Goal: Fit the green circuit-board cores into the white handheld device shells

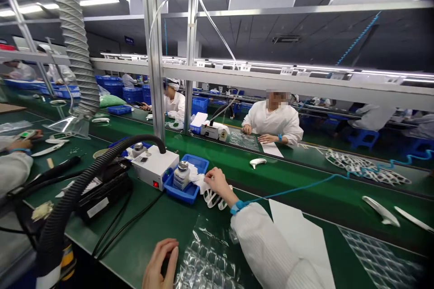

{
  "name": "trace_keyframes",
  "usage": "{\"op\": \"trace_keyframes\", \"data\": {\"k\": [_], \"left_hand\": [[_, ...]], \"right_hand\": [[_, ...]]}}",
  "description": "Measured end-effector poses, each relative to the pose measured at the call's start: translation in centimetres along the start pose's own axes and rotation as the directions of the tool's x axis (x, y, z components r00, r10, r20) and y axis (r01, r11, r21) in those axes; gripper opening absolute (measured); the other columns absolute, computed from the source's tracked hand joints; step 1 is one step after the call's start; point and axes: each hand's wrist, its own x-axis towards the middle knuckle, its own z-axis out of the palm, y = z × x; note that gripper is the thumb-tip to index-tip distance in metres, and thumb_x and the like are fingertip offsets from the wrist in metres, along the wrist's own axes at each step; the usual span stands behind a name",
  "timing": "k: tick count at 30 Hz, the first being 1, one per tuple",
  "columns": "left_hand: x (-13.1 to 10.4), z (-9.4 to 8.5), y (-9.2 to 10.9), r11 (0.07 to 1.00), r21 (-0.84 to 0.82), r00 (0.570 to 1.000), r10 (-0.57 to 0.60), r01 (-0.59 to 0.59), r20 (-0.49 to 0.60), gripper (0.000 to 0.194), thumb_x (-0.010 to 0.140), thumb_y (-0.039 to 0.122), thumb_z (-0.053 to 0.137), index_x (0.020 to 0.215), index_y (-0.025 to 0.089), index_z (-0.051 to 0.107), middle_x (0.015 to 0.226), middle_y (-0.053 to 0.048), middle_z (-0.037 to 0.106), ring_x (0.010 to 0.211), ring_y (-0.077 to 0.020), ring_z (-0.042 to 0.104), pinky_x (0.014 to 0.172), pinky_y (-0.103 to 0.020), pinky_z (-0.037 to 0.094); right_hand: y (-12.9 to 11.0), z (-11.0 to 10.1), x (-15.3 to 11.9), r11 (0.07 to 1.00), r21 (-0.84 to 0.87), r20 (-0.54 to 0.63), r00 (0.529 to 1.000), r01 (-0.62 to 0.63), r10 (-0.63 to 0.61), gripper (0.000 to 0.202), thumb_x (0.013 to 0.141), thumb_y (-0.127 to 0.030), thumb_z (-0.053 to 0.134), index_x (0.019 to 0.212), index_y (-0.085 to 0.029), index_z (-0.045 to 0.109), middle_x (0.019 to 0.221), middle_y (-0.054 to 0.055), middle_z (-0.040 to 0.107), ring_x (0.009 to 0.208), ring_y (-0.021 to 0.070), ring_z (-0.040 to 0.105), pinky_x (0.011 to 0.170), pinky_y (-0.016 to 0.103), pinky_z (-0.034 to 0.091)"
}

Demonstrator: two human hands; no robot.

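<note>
My right hand point(219, 184), with a blue wrist strap point(238, 207) and its cord, is stretched over the right side of a small blue tray point(186, 196). Its fingers are pinched together beside a crumpled white cloth point(196, 178); what lies between the fingertips is hidden. A bottle with a metal cap point(181, 176) stands in the tray. Under my right hand are white looped strips point(213, 199). Low in the view, my left hand point(160, 264) has curved fingers with a gap to the thumb and holds nothing. Beside it lies a clear plastic sheet with pockets point(206, 259).
A white box with a red switch point(156, 169) and a black corrugated hose point(101, 158) stand to the left. White paper point(300, 230) lies right of my sleeve. White curved plastic parts point(381, 211) rest on the green belt. A co-worker point(273, 119) sits opposite; another's sleeve point(15, 171) shows left.
</note>
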Motion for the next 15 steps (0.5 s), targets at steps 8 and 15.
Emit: {"op": "trace_keyframes", "data": {"k": [8,15], "left_hand": [[1.5,-3.7,2.4,0.981,-0.174,0.993,0.074,-0.089,-0.09,0.034,0.077,0.052,0.063,0.075,0.019,0.07,0.09,-0.009,0.066,0.088,-0.0242,0.063,0.074,-0.026,0.051],[-1.5,-8.0,4.9,0.941,-0.328,0.995,0.098,-0.084,0.026,0.044,0.073,0.033,0.068,0.114,0.018,0.065,0.119,-0.01,0.065,0.108,-0.0303,0.059,0.095,-0.037,0.046]], "right_hand": [[-8.3,-3.6,-3.0,0.961,0.193,0.243,0.939,0.199,-0.243,0.011,0.079,-0.016,0.059,0.068,-0.017,0.06,0.069,-0.001,0.061,0.069,0.0146,0.053,0.065,0.026,0.039],[-17.9,-0.5,-9.0,0.875,0.465,0.499,0.777,0.133,-0.383,0.008,0.074,-0.018,0.063,0.066,-0.017,0.061,0.059,-0.004,0.053,0.055,0.0094,0.042,0.051,0.021,0.031]]}}
